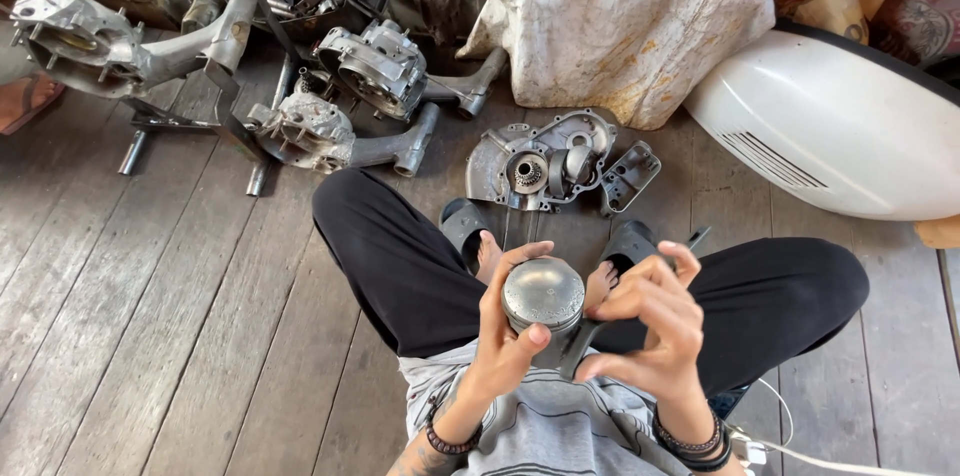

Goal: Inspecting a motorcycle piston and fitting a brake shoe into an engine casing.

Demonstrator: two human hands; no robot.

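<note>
Above the lap, near the floor's near edge: one grey metal piston (543, 294), crown up, axis tilted toward the camera. Left hand (505, 331) grasps its skirt; right hand (650, 321) touches its side, pinching a dark tool (690, 239) (kind unclear). Engine casing (545, 166) lies beyond.

Silver piston (543, 293), black trousers (400, 266)
</note>
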